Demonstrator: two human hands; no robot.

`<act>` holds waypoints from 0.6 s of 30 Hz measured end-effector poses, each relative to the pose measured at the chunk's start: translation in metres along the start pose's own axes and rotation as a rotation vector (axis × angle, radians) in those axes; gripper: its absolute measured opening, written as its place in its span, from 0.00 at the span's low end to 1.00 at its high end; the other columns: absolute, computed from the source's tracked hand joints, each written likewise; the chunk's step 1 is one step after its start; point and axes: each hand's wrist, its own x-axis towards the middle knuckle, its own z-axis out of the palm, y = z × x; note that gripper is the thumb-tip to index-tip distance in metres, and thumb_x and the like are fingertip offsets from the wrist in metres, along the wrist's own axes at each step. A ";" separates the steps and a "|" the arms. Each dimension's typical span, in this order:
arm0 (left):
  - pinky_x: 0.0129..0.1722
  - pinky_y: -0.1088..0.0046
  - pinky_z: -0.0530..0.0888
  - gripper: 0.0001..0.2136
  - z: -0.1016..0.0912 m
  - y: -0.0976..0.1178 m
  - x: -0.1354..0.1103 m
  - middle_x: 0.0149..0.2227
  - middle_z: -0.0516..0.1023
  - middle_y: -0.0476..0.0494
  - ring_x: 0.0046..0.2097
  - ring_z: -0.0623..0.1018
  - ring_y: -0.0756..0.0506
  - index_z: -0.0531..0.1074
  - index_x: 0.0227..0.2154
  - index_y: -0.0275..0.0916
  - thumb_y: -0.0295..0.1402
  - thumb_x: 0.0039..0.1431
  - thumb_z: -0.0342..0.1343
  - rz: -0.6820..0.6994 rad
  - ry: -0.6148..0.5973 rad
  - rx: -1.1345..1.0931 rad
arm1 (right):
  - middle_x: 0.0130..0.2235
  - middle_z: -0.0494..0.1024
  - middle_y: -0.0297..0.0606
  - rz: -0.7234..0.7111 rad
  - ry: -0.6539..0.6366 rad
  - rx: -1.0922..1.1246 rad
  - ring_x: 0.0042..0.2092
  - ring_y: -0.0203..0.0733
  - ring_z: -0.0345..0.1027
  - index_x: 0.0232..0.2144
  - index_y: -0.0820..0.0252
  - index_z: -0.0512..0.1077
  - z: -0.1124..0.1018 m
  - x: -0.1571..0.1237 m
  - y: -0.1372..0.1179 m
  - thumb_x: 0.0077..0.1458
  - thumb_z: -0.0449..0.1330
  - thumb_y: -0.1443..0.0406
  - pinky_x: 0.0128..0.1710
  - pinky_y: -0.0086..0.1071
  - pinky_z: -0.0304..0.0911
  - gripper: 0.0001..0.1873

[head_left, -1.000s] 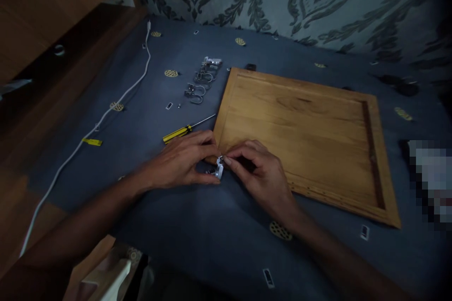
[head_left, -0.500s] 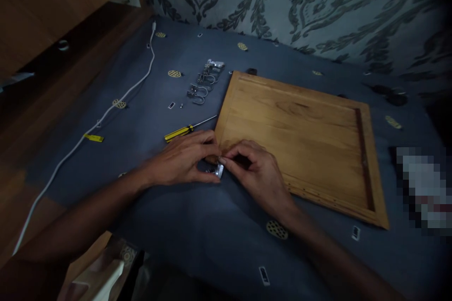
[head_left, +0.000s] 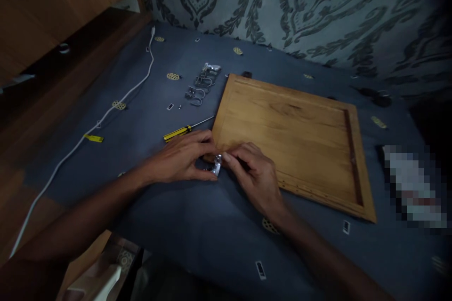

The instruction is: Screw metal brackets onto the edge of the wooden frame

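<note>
My left hand (head_left: 183,157) curves round a small shiny metal piece (head_left: 217,165) at the near left corner of a framed wooden panel (head_left: 293,141). Its thumb and fingers grip the piece from the left. Just to the right, my right hand (head_left: 256,174) is closed, with thumb and index fingertip pressed together beside the metal. Whether a tiny part sits in that pinch is hidden. Beyond my left hand lies a yellow and black screwdriver (head_left: 181,131), its shaft pointing at the panel. Small holes run along the panel's near edge.
Several metal hook-shaped fittings (head_left: 199,85) lie in a row left of the panel, with a tiny metal bit (head_left: 180,107) nearby. A white cable (head_left: 136,86) runs down the left side. Dark items (head_left: 381,98) and a blurred-out object (head_left: 413,188) lie to the right.
The view has shifted slightly, so the panel appears further left. My right fingertips have drawn back a little from the top of the metal piece, and more of it shows.
</note>
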 end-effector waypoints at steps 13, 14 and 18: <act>0.43 0.72 0.70 0.17 0.002 -0.004 -0.001 0.43 0.73 0.46 0.45 0.76 0.46 0.77 0.48 0.40 0.43 0.60 0.67 0.015 0.017 -0.002 | 0.51 0.83 0.45 -0.359 -0.016 -0.204 0.56 0.49 0.74 0.57 0.58 0.74 -0.007 -0.028 0.008 0.66 0.60 0.73 0.56 0.49 0.70 0.19; 0.44 0.72 0.71 0.17 0.002 -0.003 -0.001 0.43 0.73 0.46 0.45 0.76 0.46 0.77 0.48 0.40 0.43 0.60 0.67 0.014 0.017 0.000 | 0.51 0.83 0.45 -0.371 -0.018 -0.215 0.55 0.49 0.74 0.57 0.58 0.74 -0.007 -0.028 0.009 0.66 0.60 0.73 0.56 0.49 0.70 0.18; 0.44 0.72 0.71 0.17 0.001 -0.001 -0.001 0.43 0.73 0.46 0.45 0.76 0.46 0.77 0.47 0.39 0.43 0.59 0.68 0.004 0.008 -0.003 | 0.51 0.83 0.42 -0.381 -0.038 -0.271 0.55 0.49 0.75 0.55 0.57 0.76 -0.005 -0.028 0.011 0.68 0.57 0.71 0.58 0.50 0.67 0.16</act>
